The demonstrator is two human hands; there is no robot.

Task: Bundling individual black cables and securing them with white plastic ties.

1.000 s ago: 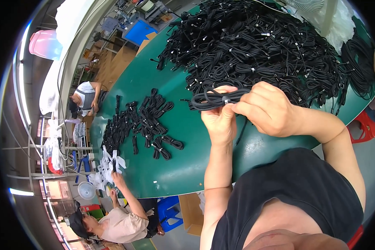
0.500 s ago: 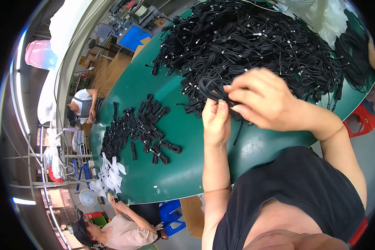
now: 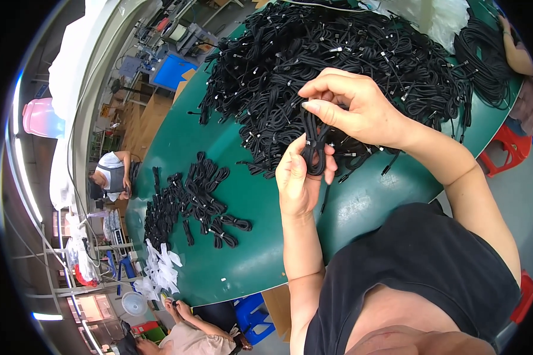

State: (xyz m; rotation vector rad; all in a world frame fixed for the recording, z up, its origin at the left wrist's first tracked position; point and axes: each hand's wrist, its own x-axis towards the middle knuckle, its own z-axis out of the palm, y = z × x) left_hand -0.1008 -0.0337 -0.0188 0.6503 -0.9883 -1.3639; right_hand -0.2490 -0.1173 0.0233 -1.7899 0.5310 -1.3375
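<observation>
Above the near edge of the green table, a folded black cable bundle is held upright and clear of the surface, so that it can be worked from both sides. It is clasped in the left hand, fingers curled shut around its lower loop, while its top is pinched by the right hand between thumb and fingertips. One loose end hangs down below the grip. Just beyond, a large heap of loose cables covers the far side. Well to the left, finished bundles lie grouped apart, with white ties at the table's edge. Other people sit around the table.
</observation>
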